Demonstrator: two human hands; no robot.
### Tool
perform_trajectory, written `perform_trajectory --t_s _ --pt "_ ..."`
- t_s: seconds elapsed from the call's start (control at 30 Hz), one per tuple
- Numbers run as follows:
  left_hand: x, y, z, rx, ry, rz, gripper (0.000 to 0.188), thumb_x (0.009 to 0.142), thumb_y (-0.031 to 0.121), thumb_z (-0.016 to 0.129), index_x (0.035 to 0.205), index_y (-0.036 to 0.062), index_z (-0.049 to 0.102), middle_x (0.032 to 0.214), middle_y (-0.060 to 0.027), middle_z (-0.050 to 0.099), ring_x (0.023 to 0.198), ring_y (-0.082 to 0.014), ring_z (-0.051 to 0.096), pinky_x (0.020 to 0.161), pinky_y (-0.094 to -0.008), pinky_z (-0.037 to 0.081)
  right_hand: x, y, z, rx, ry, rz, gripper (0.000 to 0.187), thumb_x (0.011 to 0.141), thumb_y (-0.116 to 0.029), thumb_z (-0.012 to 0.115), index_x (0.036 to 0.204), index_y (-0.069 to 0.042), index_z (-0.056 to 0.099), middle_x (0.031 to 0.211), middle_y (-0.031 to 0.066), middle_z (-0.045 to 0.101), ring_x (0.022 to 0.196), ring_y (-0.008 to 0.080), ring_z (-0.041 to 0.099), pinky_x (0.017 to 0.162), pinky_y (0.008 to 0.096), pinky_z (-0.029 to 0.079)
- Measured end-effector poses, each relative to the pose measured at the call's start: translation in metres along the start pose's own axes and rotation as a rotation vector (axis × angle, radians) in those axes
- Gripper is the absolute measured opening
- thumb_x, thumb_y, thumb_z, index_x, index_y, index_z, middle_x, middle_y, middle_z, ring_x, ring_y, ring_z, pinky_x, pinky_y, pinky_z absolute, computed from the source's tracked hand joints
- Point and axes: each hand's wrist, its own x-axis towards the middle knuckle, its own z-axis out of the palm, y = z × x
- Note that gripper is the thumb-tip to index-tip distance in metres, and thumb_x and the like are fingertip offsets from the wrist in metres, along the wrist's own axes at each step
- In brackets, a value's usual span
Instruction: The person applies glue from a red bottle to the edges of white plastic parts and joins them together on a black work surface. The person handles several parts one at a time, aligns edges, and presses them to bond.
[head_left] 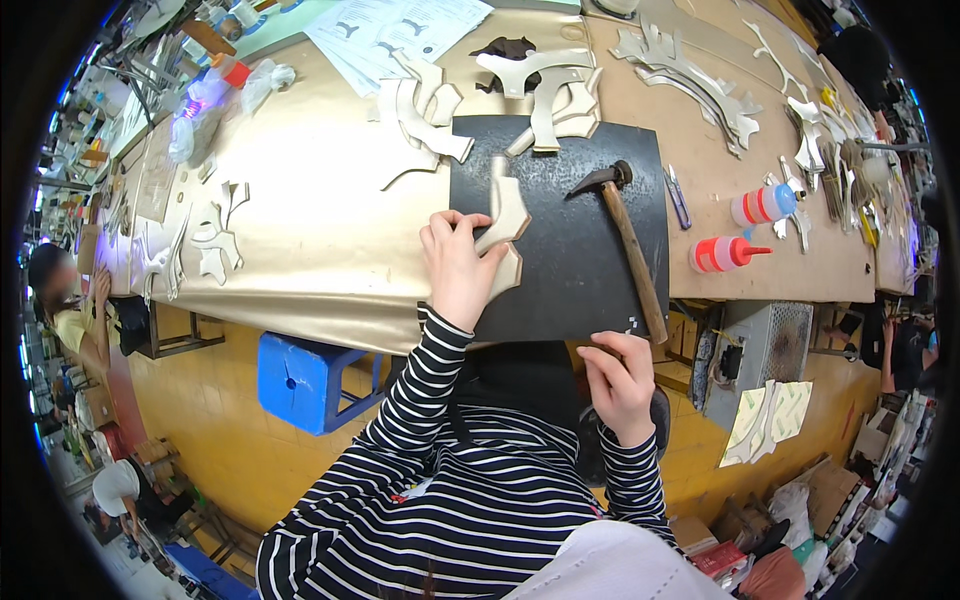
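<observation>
My left hand [456, 268] is closed on a curved, cream-coloured cut piece [509, 212] with brown edges, pinching it between fingers and thumb. That piece lies over the left part of a black mat [560, 290]. A second cream cut piece [508, 272] shows partly beside my thumb, the rest hidden by the hand. My right hand [622, 385] hovers at the table's front edge, below the mat. Its fingers are loosely bent and apart, with nothing visible in them. Nearest to it is the wooden handle of a hammer [630, 245] resting on the mat.
Cream cut pieces lie stacked behind the mat [425, 115] and at the left [215, 245]. Right of the mat are a pen-like blue tool [678, 198] and two squeeze bottles [764, 205], [722, 254]. Printed sheets [390, 35] lie behind. A blue stool [300, 383] stands below the table.
</observation>
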Motion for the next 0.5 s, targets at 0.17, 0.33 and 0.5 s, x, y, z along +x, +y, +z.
perform_trajectory --t_s 0.17,0.33,0.5 --pt "0.003 -0.001 -0.005 -0.019 -0.086 -0.016 0.023 0.068 0.016 0.078 0.088 0.0089 0.07 0.102 -0.0088 0.051 0.103 -0.0295 0.045 0.094 -0.0395 0.037 0.001 -0.004 0.006 0.047 -0.035 0.008 0.027 0.069 0.006 0.071 0.094 -0.006 0.07 0.1 0.0078 0.063 0.088 0.0266 0.06 0.077 0.0361 0.047" --pt "0.01 0.003 -0.032 -0.245 -0.398 -0.182 0.024 0.073 0.013 0.079 0.092 0.0048 0.067 0.093 -0.0066 0.065 0.087 -0.0158 0.059 0.079 -0.0289 0.046 0.007 -0.006 0.002 0.107 -0.008 0.018 0.024 0.071 0.006 0.071 0.093 -0.005 0.07 0.1 0.0083 0.064 0.089 0.0262 0.06 0.076 0.0356 0.048" --pt "-0.006 0.015 -0.07 -1.073 -0.772 -0.367 0.022 0.084 -0.001 0.068 0.104 0.0018 0.059 0.094 -0.0024 0.069 0.082 -0.0062 0.063 0.071 -0.0193 0.048 0.021 -0.001 -0.003 0.382 0.057 0.277 0.017 0.082 0.003 0.063 0.098 0.0 0.069 0.105 0.0117 0.063 0.09 0.023 0.062 0.082 0.031 0.049"
